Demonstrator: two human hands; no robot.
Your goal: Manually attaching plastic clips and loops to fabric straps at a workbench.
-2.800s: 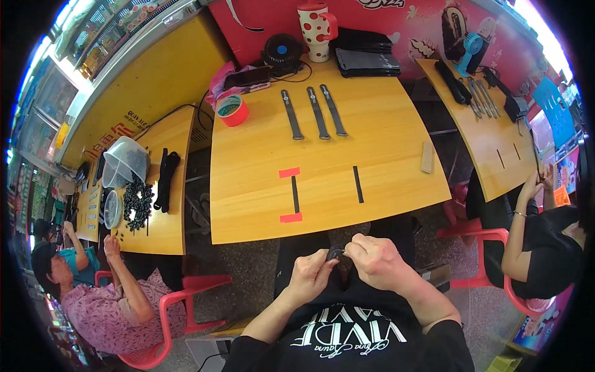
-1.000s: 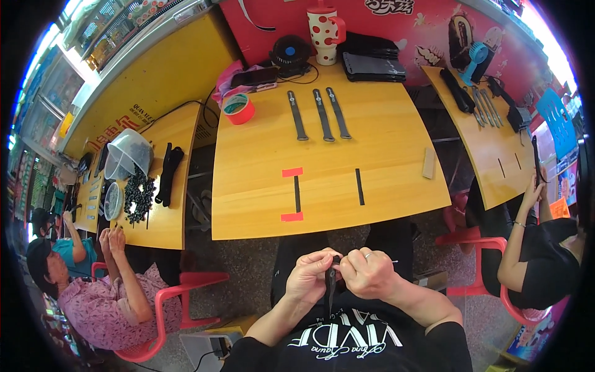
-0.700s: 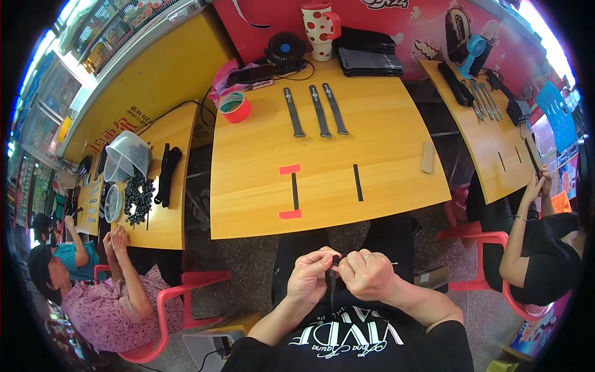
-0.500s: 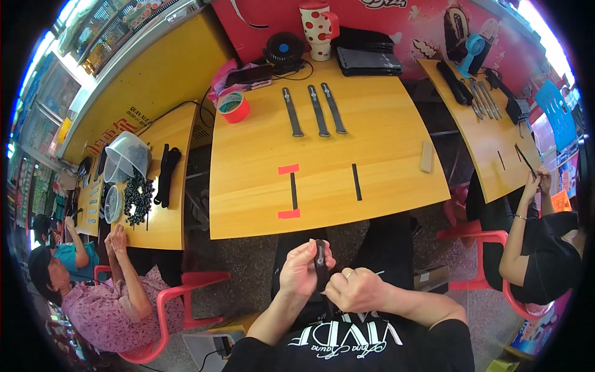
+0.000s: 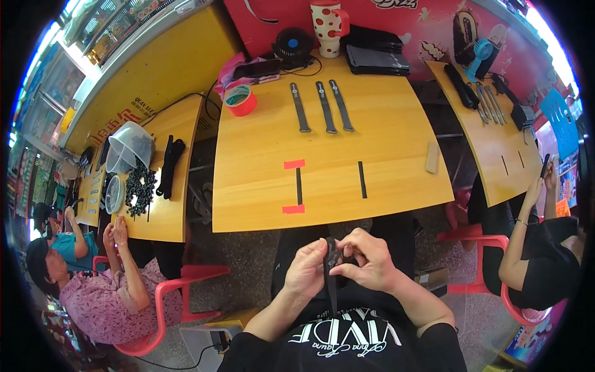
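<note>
In front of my chest, beyond the table's near edge, I hold a black strap (image 5: 332,286) that hangs down toward my shirt. My left hand (image 5: 304,268) is closed on its upper part, thumb and fingers pinching it. My right hand (image 5: 370,260) is curled against the strap's upper end, thumb and fingertips closing on it; part of that end is hidden behind the fingers. On the table ahead lie three finished-looking dark straps, among them a left strap (image 5: 300,108), a middle strap (image 5: 326,108) and a right strap (image 5: 341,106).
The yellow table (image 5: 260,142) bears a black strip (image 5: 299,186) between red tape pieces, another black strip (image 5: 362,180), a tape roll (image 5: 240,101), a beige block (image 5: 432,158), a fan (image 5: 293,46), a dotted tumbler (image 5: 326,28) and dark pouches (image 5: 377,61). Co-workers sit at both sides.
My right hand has moved up from the strap's lower part to its upper end, its fingers less tightly bunched. The view has shifted slightly. The right co-worker's hands have raised a dark strip.
</note>
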